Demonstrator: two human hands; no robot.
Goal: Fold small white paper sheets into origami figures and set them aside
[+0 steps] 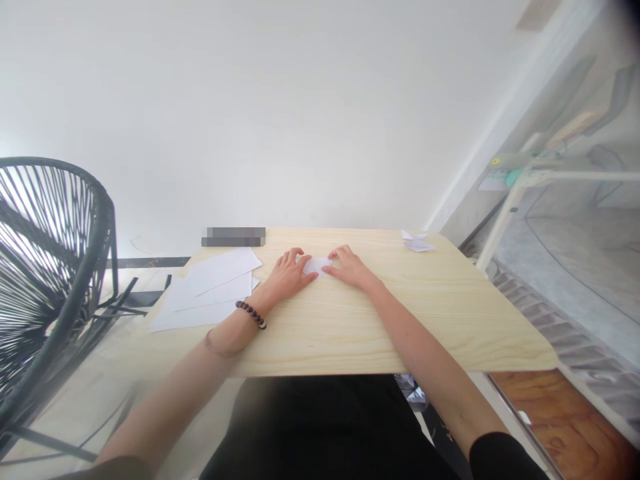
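Observation:
A small piece of folded white paper [319, 265] lies on the pale wooden table [320, 333], between both hands. My left hand [289, 275], with a beaded bracelet at its wrist, grips the paper's left side between thumb and fingers. On the opposite side, my right hand [349, 267] pinches the right edge with its thumb and fingertips. Parts of the paper are hidden under the fingers, so its full shape cannot be made out.
Several white paper sheets [215, 287] overlap on the table's left side. Folded white paper pieces [418, 241] rest at the back right. A black corded chair [75, 267] stands left of the table, and a white wall [300, 120] rises behind it.

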